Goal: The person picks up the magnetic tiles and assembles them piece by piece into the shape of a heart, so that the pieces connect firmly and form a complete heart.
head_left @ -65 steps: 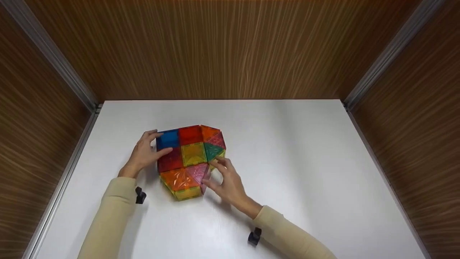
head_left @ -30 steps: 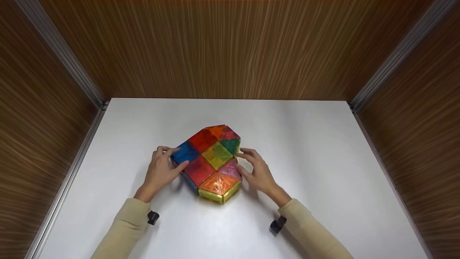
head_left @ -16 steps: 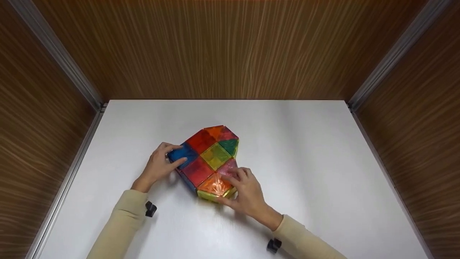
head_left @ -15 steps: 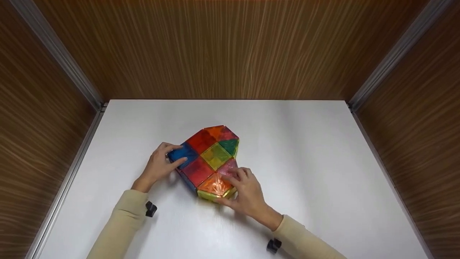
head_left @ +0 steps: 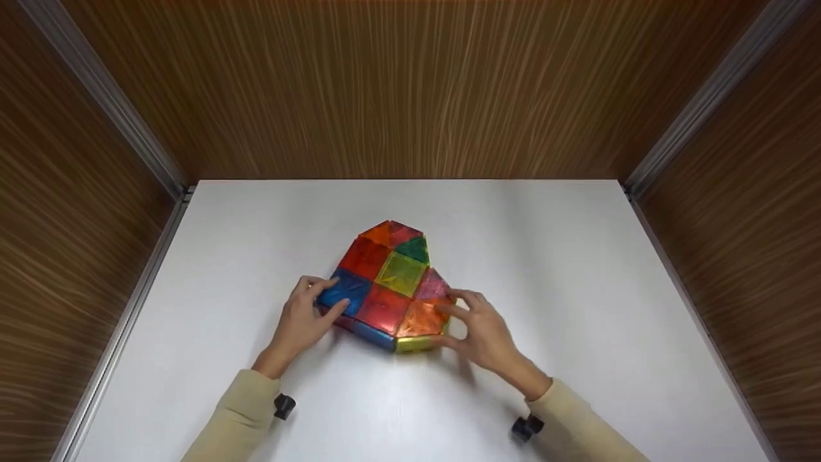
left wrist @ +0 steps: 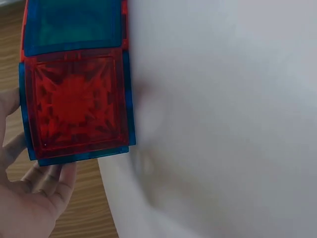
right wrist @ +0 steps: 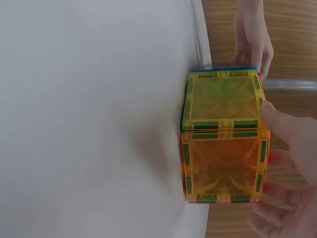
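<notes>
A heart-shaped box of translucent magnetic tiles [head_left: 385, 308] lies on the white table, its point towards my left hand. Its top mixes red, blue, yellow, orange, pink and green tiles. My left hand [head_left: 301, 321] holds the blue corner, thumb and forefinger over the top edge. At the opposite lobe, my right hand [head_left: 487, 333] has its fingers on the orange top tiles and its thumb by the yellow side. The left wrist view shows a red side tile [left wrist: 74, 104] beside a blue one [left wrist: 74, 22]. In the right wrist view, yellow [right wrist: 225, 99] and orange-looking [right wrist: 225, 166] side tiles meet under my thumb.
The white table [head_left: 577, 289] extends around the box. Wood-grain panels [head_left: 410, 90] stand behind it and on both sides, with metal rails [head_left: 712, 90] at the corners. Black wrist mounts [head_left: 284, 405] sit by both sleeves.
The tile heart has turned counterclockwise, its blue corner swinging from upper left to lower left, and shifted right overall. My left hand follows that corner; my right hand has shifted grip along the lower-right lobe.
</notes>
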Tool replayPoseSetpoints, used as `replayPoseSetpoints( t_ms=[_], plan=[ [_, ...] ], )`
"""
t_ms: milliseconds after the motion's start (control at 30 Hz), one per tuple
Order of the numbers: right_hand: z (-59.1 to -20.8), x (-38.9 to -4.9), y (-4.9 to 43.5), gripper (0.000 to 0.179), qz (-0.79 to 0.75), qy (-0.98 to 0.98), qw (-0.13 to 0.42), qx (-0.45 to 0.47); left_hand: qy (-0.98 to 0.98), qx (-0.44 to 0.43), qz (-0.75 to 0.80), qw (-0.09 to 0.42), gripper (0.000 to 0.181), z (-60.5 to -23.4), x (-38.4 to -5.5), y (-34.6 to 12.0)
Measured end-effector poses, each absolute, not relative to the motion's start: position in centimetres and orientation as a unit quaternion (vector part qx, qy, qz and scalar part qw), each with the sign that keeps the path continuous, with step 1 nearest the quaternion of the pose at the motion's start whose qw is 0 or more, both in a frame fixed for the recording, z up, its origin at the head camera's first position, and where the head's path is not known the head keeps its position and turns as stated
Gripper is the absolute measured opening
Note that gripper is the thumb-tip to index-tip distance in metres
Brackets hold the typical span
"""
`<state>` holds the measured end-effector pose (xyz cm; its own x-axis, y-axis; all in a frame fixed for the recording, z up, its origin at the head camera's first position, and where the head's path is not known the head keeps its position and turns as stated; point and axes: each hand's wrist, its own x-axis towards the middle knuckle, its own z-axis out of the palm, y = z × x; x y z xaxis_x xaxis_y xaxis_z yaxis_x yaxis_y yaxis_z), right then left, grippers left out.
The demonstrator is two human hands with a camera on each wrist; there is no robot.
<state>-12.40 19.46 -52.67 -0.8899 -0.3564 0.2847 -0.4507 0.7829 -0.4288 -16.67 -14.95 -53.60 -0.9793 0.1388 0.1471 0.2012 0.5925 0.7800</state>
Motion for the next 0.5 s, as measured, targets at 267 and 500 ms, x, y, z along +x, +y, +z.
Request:
replayPoseSetpoints(
  t_ms=[267,500],
  plan=[
    [-51.9,-14.4,23.2,0.047,0.288,-0.942,0.051,0.166,-0.882,-0.098,-0.460,0.002,0.052,-53.3,-14.6,-13.0],
    [-52.1,-12.6,21.5,0.038,0.292,-0.935,0.125,0.156,-0.867,-0.127,-0.482,-0.014,0.042,-52.8,-18.1,-13.7]
  ],
)
